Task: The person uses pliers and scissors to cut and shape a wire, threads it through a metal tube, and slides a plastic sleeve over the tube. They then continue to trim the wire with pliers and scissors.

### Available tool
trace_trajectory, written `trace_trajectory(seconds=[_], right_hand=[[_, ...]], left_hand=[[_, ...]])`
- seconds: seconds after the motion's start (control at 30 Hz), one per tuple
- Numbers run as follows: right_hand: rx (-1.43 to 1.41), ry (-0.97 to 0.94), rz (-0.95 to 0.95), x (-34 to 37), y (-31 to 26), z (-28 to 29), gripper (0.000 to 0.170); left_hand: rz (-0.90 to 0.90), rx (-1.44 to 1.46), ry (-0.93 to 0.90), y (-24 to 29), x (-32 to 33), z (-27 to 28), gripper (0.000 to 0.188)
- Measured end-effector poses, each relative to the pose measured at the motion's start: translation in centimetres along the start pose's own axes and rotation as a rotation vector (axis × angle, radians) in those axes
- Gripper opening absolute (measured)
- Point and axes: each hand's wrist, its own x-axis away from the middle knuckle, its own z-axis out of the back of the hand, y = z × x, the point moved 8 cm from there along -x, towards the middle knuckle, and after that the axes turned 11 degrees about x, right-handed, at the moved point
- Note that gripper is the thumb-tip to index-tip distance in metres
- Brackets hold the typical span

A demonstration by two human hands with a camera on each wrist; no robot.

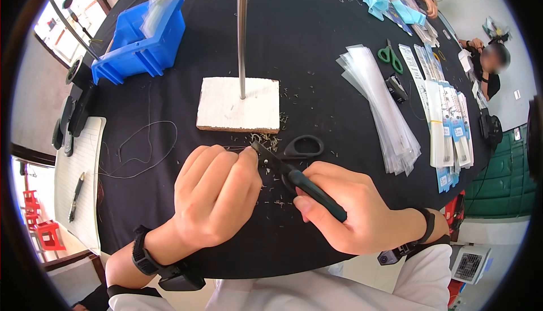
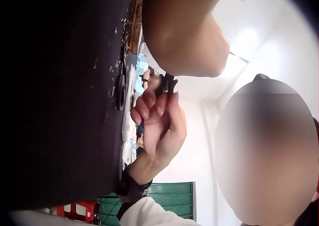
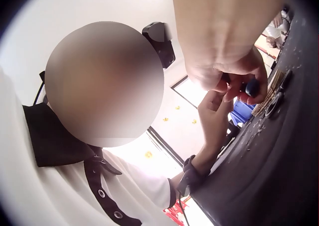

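Observation:
In the head view my right hand (image 1: pixel 353 206) grips pliers (image 1: pixel 317 192) with a dark green handle and a black head. Their tip points up and left, right at the fingertips of my left hand (image 1: pixel 218 195). That hand has its fingers curled, thumb side toward the tip, and pinches a thin line; fine strands show beside its knuckles. What lies between the plier jaws is hidden. Just beyond the pliers lie black-handled scissors (image 1: pixel 304 147), partly covered by them. Small pale clippings (image 1: pixel 266 139) are scattered around the tip.
A white block (image 1: pixel 237 104) with an upright metal rod (image 1: pixel 242 33) stands ahead. Left are a blue bin (image 1: pixel 138 45), a loose looped line (image 1: pixel 175 135) and a notebook (image 1: pixel 85 181) with a pen. To the right lie clear sleeves (image 1: pixel 384 113), green scissors (image 1: pixel 390 56) and packaged strips (image 1: pixel 449 124).

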Motion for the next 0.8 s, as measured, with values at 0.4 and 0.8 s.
trace_trajectory(seconds=[0.4, 0.8], right_hand=[[0.145, 0.116, 0.046, 0.1, -0.1, 0.1, 0.018], [0.461, 0.253, 0.185, -0.1, -0.1, 1.0, 0.021]], left_hand=[[0.632, 0.35, 0.044, -3.5, 1.5, 0.1, 0.008], [1.218, 1.11, 0.293, -5.8, 4.1, -1.9, 0.011]])
